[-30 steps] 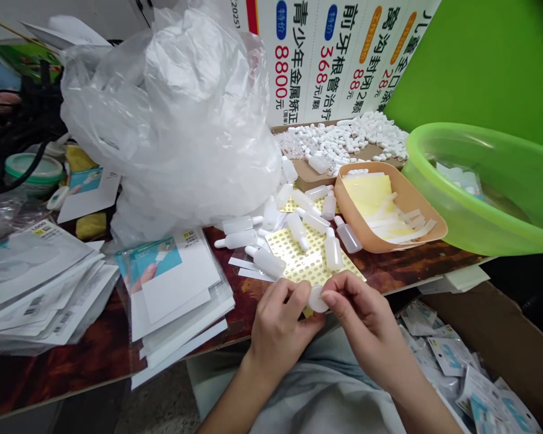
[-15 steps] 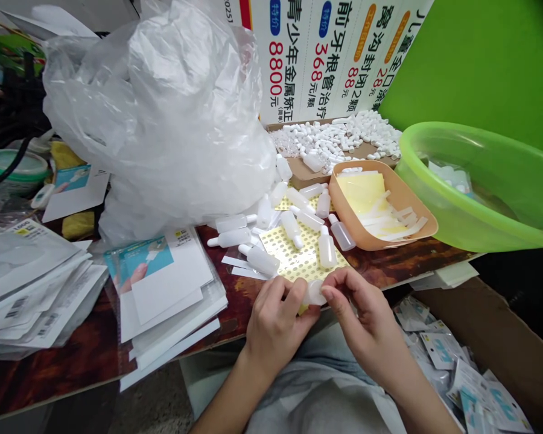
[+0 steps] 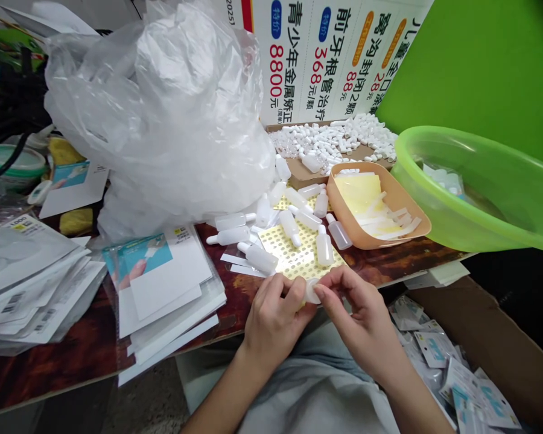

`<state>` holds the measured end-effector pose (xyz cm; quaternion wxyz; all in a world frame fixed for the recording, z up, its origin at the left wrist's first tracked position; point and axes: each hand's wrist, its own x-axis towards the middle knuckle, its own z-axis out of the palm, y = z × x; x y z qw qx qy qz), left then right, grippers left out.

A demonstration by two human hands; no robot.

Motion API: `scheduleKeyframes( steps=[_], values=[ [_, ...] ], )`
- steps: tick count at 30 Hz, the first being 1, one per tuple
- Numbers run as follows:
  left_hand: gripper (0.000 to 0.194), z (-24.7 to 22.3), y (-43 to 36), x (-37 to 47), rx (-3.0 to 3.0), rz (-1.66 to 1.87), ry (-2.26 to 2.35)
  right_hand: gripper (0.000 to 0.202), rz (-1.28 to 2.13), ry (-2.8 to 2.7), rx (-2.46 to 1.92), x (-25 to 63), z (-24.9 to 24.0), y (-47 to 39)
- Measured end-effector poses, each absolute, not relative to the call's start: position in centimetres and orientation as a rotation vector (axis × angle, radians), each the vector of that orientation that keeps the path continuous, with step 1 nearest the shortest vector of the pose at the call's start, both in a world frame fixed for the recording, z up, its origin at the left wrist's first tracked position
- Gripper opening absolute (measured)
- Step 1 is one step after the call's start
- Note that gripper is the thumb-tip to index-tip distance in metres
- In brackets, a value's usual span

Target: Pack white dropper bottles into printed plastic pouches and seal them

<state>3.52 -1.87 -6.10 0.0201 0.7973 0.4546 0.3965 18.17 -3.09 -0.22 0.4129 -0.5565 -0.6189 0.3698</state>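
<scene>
Close to the table's front edge, my left hand (image 3: 276, 313) is closed around a small translucent white bottle (image 3: 311, 291), most of it hidden by the fingers. From the other side my right hand (image 3: 355, 316) pinches at the bottle's exposed end with thumb and forefinger. Whether a label or another small piece is between those fingertips, I cannot tell. Just beyond the hands lies a yellow sheet of small round stickers (image 3: 294, 256). Several similar bottles with white tips lie on and around it, one of them a dropper bottle (image 3: 324, 246) pointing away from me.
An orange tray (image 3: 389, 242) holds yellow paper and white strips. Behind it, small white caps (image 3: 344, 138) cover cardboard. A green basin (image 3: 438, 223) stands right, a large plastic bag (image 3: 176, 138) left. Stacked cards (image 3: 167, 289) lie front left; packaged cards (image 3: 434, 348) fill a box lower right.
My right hand's fingertips have shifted slightly left, covering more of the bottle's end. The left hand keeps its grip. The whole view has shifted a little.
</scene>
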Motion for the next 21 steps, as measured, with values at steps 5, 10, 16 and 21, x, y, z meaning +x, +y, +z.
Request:
scheduleKeyframes(
  steps=[5, 10, 16, 21],
  values=[
    [0.016, -6.1, -1.8, 3.6, 2.497, 1.231, 1.401, 0.015, 0.891, -1.599, -1.398, 18.6, -0.2, -3.1],
    [0.016, -6.1, -1.9, 3.7, 2.528, 1.255, 1.391, 0.014, 0.992, -1.522, -1.382, 18.9, -0.3, -2.8],
    [0.015, -6.0, -2.0, 3.4, 2.503, 1.276, 1.386, 0.029, 1.494, -1.123, -1.244, 18.7, -1.0, -2.5],
    [0.016, -6.1, -2.0, 3.4, 2.469, 1.254, 1.391, 0.035, 1.519, -1.068, -1.245, 18.6, -1.4, -2.4]
  ],
)
